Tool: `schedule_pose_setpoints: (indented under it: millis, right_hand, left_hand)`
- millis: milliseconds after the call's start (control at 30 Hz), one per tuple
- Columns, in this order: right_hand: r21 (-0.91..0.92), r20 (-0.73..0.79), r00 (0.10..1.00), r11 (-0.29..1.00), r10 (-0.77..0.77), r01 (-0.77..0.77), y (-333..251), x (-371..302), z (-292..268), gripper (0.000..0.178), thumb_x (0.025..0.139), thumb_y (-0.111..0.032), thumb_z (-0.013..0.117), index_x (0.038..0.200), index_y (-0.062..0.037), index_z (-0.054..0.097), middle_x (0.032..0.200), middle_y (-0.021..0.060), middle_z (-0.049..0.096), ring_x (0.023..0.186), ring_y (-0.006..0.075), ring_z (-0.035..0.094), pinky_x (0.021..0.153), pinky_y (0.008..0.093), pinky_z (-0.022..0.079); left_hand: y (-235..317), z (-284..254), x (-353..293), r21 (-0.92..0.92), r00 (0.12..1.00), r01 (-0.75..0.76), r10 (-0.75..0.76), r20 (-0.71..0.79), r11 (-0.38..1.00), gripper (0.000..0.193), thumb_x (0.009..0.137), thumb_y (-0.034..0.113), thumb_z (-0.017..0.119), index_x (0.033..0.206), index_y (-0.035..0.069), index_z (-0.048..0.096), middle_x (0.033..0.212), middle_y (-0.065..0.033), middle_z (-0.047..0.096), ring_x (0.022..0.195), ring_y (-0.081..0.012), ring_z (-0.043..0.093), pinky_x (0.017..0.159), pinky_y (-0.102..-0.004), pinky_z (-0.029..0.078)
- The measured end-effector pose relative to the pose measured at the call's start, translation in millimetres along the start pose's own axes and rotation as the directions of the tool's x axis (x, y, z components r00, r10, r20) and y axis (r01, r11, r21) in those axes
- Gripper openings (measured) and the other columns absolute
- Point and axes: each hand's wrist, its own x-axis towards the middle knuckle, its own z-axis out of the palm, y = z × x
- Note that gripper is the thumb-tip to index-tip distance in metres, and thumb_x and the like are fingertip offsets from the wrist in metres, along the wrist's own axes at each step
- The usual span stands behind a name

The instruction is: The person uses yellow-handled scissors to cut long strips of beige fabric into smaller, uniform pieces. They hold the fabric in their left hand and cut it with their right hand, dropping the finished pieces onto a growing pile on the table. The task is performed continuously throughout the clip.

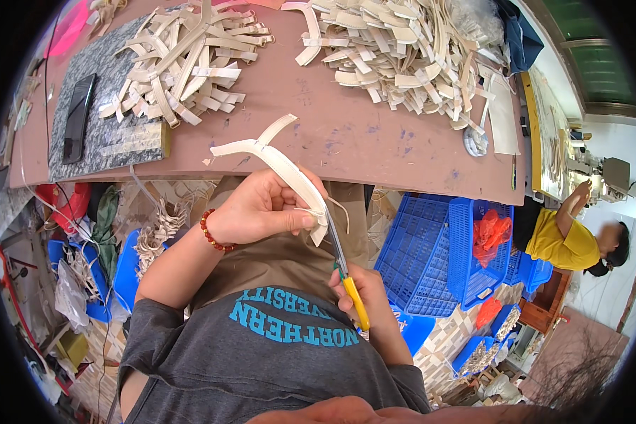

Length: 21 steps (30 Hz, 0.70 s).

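My left hand (270, 206) pinches a cream, forked strap piece (290, 169) that looks like a shoe upper, held over my lap just in front of the table edge. Its forked end points away from me, and a thin loose strip hangs beside the near end. My right hand (369, 293) is closed around the yellow handle of a pair of scissors (355, 300) with long metal blades. The blade tips reach the strap's near end, close to my left fingertips. Whether they touch the material cannot be made out.
Two heaps of similar straps, a left pile (184, 63) and a right pile (403, 53), lie on the brown table (311, 134). A phone (80, 116) rests on a stone slab (120, 71). Blue crates (420, 254) stand right; a person in yellow (562, 240) is beyond.
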Motion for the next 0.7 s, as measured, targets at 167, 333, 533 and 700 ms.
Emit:
schedule_pose_setpoints:
  millis: [167, 333, 533, 700]
  right_hand:
    - [-0.125, -0.079, 0.997, 0.992, -0.001, -0.009, -6, -1, -1, 0.04, 0.069, -0.031, 0.077, 0.083, -0.0028, 0.052, 0.069, 0.0118, 0.056, 0.06, 0.0257, 0.056, 0.057, 0.0313, 0.043]
    - [-0.19, -0.091, 0.996, 0.981, 0.012, -0.029, -4, -3, -5, 0.04, 0.066, -0.028, 0.078, 0.08, -0.0018, 0.051, 0.066, 0.016, 0.054, 0.06, 0.0334, 0.055, 0.055, 0.0341, 0.042]
    - [-0.14, -0.08, 0.993, 0.985, 0.086, -0.097, 5, -5, -6, 0.04, 0.066, -0.027, 0.078, 0.081, -0.0018, 0.05, 0.066, 0.0168, 0.054, 0.061, 0.0355, 0.055, 0.055, 0.0351, 0.042]
    - [-0.19, -0.068, 0.998, 0.982, 0.013, -0.026, 0, -1, -2, 0.039, 0.067, -0.026, 0.077, 0.084, -0.0023, 0.052, 0.07, 0.0141, 0.057, 0.064, 0.0315, 0.058, 0.057, 0.0337, 0.044]
  left_hand:
    - [1, -1, 0, 0.018, 1.0, 0.015, -0.015, 0.001, 1.0, 0.032, 0.08, -0.002, 0.064, 0.109, 0.001, 0.05, 0.089, -0.0043, 0.061, 0.078, -0.0077, 0.059, 0.063, -0.0195, 0.048]
    - [0, -3, -1, 0.039, 0.999, 0.041, -0.042, 0.023, 0.998, 0.03, 0.08, -0.002, 0.064, 0.108, 0.001, 0.052, 0.09, -0.0036, 0.061, 0.081, -0.0076, 0.059, 0.067, -0.0195, 0.048]
    - [3, -7, 0, 0.08, 0.993, 0.081, -0.088, 0.084, 0.993, 0.03, 0.08, -0.003, 0.063, 0.108, 0.001, 0.052, 0.09, -0.0039, 0.062, 0.083, -0.0078, 0.059, 0.068, -0.0199, 0.048]
    - [1, -8, -1, 0.101, 0.984, 0.105, -0.119, 0.134, 0.989, 0.032, 0.08, -0.004, 0.063, 0.11, 0.001, 0.051, 0.09, -0.0046, 0.063, 0.083, -0.0079, 0.06, 0.069, -0.02, 0.048]
